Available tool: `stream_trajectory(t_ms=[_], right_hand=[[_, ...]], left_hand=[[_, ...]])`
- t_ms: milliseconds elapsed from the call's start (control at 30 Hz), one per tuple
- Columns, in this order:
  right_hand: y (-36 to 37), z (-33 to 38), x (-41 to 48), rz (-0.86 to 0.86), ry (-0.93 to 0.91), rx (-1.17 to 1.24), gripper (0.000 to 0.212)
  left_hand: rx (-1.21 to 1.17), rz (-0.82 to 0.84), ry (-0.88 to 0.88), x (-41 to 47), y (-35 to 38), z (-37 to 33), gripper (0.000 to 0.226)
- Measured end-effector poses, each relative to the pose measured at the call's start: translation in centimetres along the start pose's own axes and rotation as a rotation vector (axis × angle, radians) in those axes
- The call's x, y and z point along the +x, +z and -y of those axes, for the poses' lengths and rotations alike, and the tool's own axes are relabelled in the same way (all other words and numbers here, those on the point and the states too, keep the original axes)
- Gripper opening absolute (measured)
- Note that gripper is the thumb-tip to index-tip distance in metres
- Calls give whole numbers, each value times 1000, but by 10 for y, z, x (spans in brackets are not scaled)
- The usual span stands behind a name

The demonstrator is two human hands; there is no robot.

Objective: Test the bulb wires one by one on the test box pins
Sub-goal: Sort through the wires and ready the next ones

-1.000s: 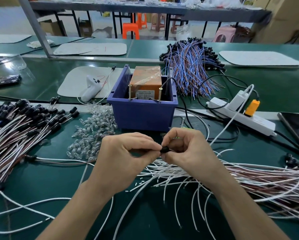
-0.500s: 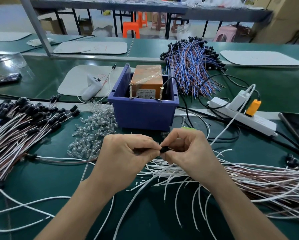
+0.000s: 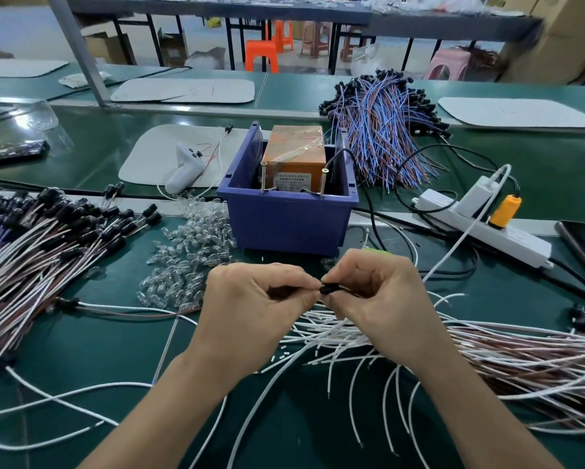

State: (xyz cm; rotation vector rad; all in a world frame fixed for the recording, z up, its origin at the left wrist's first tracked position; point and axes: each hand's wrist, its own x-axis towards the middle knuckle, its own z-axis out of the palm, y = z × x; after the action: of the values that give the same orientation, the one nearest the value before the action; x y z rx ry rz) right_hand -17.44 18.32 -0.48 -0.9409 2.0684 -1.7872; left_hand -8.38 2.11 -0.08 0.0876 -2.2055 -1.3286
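Socket handling is occupying us: our left hand [image 3: 250, 309] and right hand [image 3: 382, 299] are each pinching the black bulb socket [image 3: 330, 288] above the desk [image 3: 91, 346], near the blue bin [image 3: 284, 228] holding the orange test box [image 3: 294, 154]. We are aiming at keeping its wire ends apart, one touching each screw pin [image 3: 263, 179].

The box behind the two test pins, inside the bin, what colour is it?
Orange box, wrapped in clear tape, inside the blue bin; head view.

Left hand [image 3: 250, 313] and right hand [image 3: 380, 299] meet at pinched fingertips.
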Motion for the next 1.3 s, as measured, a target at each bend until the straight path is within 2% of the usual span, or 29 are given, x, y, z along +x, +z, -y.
stream_trajectory(t_ms=[133, 267, 367, 500, 567, 1033, 1300], right_hand=[[-4, 4, 1, -33, 9, 187, 22], [-2, 3, 1, -11, 12, 222, 25], [0, 0, 3, -29, 35, 325, 28], [-11, -2, 5, 74, 101, 661, 25], [-16, -5, 6, 131, 95, 728, 31], [-17, -10, 8, 242, 64, 782, 30], [-14, -10, 6, 154, 78, 653, 27]], left_hand=[[-212, -100, -115, 1, 6, -5, 30], [-220, -87, -107, 0, 7, -7, 19], [-251, -142, -114, 0, 3, -10, 20], [-317, -147, -97, 2, 0, -10, 25], [-312, -138, -103, 2, 1, -10, 27], [-352, 30, 17, -4, 3, -15, 25], [-403, 12, -30, -7, 7, -19, 20]])
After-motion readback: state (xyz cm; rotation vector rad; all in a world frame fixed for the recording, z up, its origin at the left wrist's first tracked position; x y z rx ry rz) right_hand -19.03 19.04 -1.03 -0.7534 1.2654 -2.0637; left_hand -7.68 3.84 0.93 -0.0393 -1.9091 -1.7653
